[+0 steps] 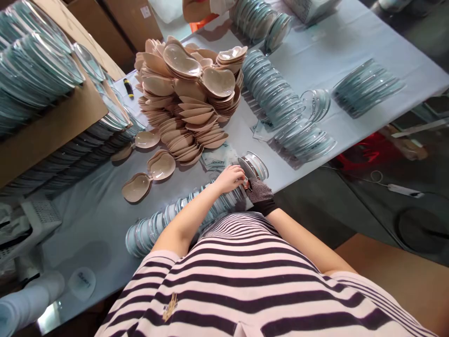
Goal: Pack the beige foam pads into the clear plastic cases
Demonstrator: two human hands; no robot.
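**Plenty lined up, plenty lying loose**

From where I stand, both hands meet just over the near edge of the pale, cloth-covered desk (336, 40). The bare left hand (229, 179) has its fingers bent and held close together; the right hand (258, 191), in a dark dotted glove, curls beside it. What either pinches, if anything, I can't tell. Just beyond them is a short stack of clear, round plastic cases (259, 166).

Much looks sorted: a long row of pale-blue, clear round cases (154, 231) runs along the near edge beneath the left arm, and another long row of clear round cases (273, 89) slants from the far side towards that edge. Whether any are filled, I can't make out.

Plenty seems left. A high heap of glossy beige cup-shaped pairs (189, 98) sits loose towards the far edge, with one beige pair (161, 166) apart from it, nearer the long row. White printed packets (219, 157) lie between heap and hands. I'd judge the work well short of finished.
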